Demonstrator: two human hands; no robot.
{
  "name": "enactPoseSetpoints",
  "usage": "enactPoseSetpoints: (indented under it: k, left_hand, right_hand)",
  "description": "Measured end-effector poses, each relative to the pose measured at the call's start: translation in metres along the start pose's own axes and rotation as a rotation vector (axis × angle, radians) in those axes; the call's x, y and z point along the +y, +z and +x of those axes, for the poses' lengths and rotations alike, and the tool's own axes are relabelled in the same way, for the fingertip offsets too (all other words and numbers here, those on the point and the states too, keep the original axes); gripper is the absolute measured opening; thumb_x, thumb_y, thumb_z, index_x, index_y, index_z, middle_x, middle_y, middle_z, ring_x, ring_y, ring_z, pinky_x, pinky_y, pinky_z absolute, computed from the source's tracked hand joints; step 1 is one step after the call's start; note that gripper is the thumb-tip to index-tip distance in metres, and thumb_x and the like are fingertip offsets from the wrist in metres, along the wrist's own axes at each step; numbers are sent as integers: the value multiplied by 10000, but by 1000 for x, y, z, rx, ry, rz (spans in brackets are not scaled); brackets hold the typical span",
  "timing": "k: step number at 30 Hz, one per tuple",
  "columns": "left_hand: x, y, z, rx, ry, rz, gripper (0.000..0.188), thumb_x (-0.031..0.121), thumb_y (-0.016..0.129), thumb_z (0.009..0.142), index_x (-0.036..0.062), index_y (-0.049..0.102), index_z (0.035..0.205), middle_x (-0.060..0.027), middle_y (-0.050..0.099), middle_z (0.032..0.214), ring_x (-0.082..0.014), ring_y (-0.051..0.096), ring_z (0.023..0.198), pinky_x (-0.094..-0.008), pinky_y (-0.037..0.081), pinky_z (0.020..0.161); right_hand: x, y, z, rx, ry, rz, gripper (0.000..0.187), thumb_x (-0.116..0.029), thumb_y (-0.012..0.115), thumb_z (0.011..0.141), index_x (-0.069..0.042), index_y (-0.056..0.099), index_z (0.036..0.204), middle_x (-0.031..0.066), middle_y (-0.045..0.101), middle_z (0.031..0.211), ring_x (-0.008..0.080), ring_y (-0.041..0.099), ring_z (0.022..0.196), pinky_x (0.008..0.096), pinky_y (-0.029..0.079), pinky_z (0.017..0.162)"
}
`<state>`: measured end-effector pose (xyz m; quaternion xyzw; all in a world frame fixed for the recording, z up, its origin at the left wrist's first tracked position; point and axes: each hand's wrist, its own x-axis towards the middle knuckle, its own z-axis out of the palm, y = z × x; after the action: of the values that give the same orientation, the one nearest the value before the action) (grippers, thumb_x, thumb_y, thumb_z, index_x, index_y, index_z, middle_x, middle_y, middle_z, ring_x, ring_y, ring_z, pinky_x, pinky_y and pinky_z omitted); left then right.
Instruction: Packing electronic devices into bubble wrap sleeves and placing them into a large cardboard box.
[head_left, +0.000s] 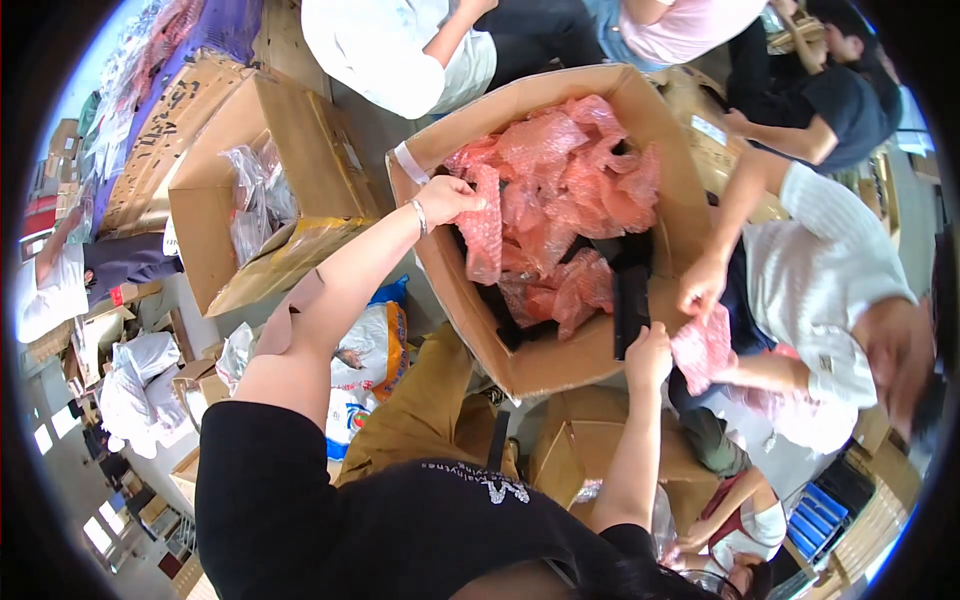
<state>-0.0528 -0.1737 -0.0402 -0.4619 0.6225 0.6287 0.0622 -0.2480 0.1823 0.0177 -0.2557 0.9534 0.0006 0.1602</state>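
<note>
A large open cardboard box (pixel 560 378) stands in front of me, heaped with pink bubble-wrap pouches (pixel 545 150). At its left side, my left hand (pixel 452 200) is closed, pinching the top of one pink bubble-wrap pouch (pixel 484 235) that hangs down inside the wall. My right hand (pixel 648 357) is closed over the box's near right rim, gripping the end of a long flat black piece (pixel 631 300); its exact kind I cannot make out. More dark pieces show partly under the pouches.
On the right, a co-worker's hands (pixel 703 285) are close to my right hand, one with a pink bubble-wrap pouch (pixel 705 350). Another open carton (pixel 215 220) with clear plastic bags stands to the left. A white and orange sack (pixel 372 345) lies beside my leg. Other people sit around the box.
</note>
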Motion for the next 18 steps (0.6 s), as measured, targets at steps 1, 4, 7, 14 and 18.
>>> enactPoseSetpoints:
  k: [1, 4, 7, 14, 18]
  left_hand:
    - [13, 11, -19, -10, 20, 3, 281, 330, 705, 733, 57, 636, 723, 13, 587, 688, -60, 527, 620, -229, 425, 519]
    - [63, 51, -82, 2, 24, -358, 233, 283, 690, 735, 75, 637, 825, 5, 593, 705, -93, 509, 489, -239, 426, 463]
    - [91, 86, -130, -24, 116, -431, 192, 245, 670, 733, 83, 642, 831, 12, 585, 683, -96, 530, 521, -253, 453, 521]
    - [159, 179, -247, -176, 346, -157, 143, 124, 589, 759, 23, 669, 822, -28, 633, 775, -110, 580, 689, -249, 466, 614]
    - [175, 225, -316, -383, 274, -237, 200, 197, 594, 783, 14, 646, 843, -48, 627, 750, -132, 579, 618, -266, 459, 548]
  right_hand:
    - [8, -12, -25, 92, -63, 142, 138, -126, 471, 871, 2, 509, 904, 210, 572, 816, 383, 581, 733, 434, 477, 641]
    - [18, -61, -97, 323, -240, 552, 87, -56, 491, 851, 19, 531, 865, 231, 550, 744, 403, 543, 705, 430, 433, 615]
    - [28, -105, -170, 336, -191, 749, 95, -77, 478, 872, 8, 518, 852, 189, 537, 719, 340, 525, 642, 379, 432, 599]
    - [48, -146, -254, 423, -11, 2094, 101, -127, 504, 907, -48, 564, 885, -34, 540, 817, 58, 470, 748, 211, 385, 687]
    - [40, -149, -259, 373, -212, 2337, 121, -128, 503, 906, -41, 575, 948, 34, 602, 961, 116, 550, 883, 252, 427, 836]
